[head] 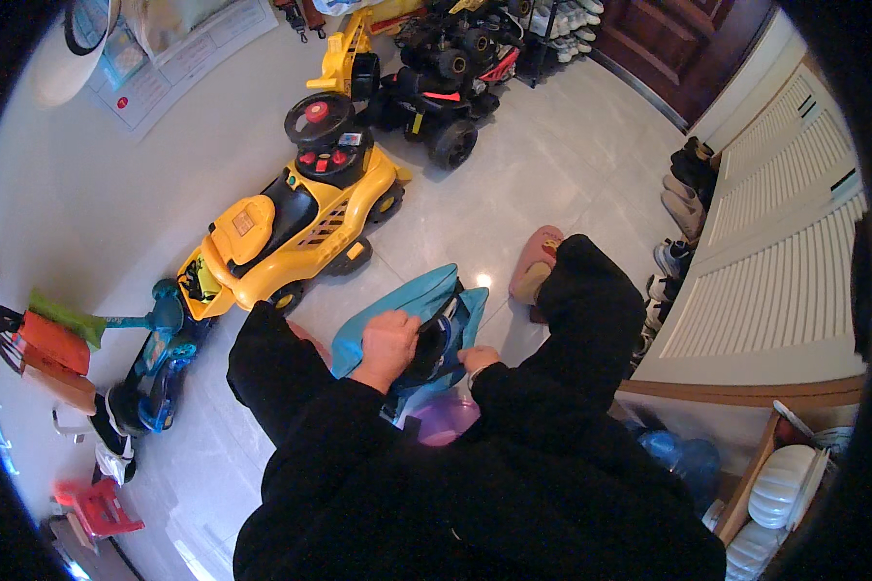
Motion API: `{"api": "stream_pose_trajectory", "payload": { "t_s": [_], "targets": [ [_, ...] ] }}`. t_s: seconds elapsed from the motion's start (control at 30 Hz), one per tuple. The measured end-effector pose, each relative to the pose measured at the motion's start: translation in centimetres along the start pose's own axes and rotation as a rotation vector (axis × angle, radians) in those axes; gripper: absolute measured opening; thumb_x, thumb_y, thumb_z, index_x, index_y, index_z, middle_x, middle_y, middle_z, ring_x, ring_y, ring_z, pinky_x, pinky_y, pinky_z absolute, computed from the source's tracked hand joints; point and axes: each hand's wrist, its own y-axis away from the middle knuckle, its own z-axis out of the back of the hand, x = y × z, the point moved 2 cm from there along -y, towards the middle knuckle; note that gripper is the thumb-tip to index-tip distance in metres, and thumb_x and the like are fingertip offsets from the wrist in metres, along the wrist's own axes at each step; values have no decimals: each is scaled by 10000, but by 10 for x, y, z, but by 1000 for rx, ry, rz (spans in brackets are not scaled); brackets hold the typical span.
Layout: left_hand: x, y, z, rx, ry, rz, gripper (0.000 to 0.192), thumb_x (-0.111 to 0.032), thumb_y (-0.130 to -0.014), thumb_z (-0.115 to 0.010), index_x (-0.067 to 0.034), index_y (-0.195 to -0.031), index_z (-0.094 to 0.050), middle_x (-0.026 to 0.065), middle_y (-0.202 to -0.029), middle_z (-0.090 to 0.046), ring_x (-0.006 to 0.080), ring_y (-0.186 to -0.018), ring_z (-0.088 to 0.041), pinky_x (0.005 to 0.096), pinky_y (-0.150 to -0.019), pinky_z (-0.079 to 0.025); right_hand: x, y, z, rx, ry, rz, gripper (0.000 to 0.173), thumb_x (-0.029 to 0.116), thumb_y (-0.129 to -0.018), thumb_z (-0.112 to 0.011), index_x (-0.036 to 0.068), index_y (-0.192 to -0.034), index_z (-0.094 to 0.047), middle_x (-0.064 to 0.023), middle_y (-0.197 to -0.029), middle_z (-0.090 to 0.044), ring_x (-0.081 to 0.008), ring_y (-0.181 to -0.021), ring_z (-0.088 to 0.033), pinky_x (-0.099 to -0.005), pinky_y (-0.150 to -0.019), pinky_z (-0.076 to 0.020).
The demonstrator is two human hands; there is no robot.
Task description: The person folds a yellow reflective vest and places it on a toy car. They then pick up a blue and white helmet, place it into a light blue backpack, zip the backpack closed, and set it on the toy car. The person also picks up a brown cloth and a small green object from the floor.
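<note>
Between my knees is a teal fabric bag (396,290), its mouth spread apart. My left hand (389,348) grips the bag's left edge, fingers curled over the fabric. On the other side, my right hand (479,357) pinches the edge near the lower right corner. Dark contents with white and blue parts (439,338) show inside the opening, too shadowed to name. Below the bag, close to my body, a purple plastic object (447,420) is partly covered by my black sleeves. A pink slipper (536,261) is on my right foot.
Left of the bag stands a yellow ride-on toy vehicle (298,225), with a blue scooter (163,356) behind it. Black toy vehicles (443,94) are stacked ahead. Shoes (679,207) line the louvred cabinet (763,283) on the right. A red plastic stool (105,508) stands at lower left.
</note>
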Motion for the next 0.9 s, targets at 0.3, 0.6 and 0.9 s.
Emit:
{"api": "stream_pose_trajectory", "payload": {
  "t_s": [0.3,0.6,0.9],
  "targets": [
    [-7,6,-1,92,82,50,159,-95,-737,-588,-123,-886,-635,99,-752,-543,291,-762,-592,403,-628,-475,41,37,-8,-4,-1194,-182,95,124,-904,-578,32,-879,-581,-21,-647,-537,-111,-549,-501,-266,-495,-423],
    [3,20,-18,437,227,196,163,-137,-764,-597,-132,-906,-676,126,-836,-575,342,-837,-604,451,-677,-485,69,45,-10,161,-956,57,91,114,-897,-594,31,-868,-569,-2,-689,-542,-89,-572,-487,-239,-510,-392],
    [8,16,-2,703,340,135,176,-208,-722,-633,-64,-817,-666,160,-886,-600,369,-866,-591,466,-709,-479,69,36,-14,236,-964,14,88,97,-844,-646,13,-820,-653,-12,-706,-611,-89,-618,-541,-251,-566,-444]
  ]
}}
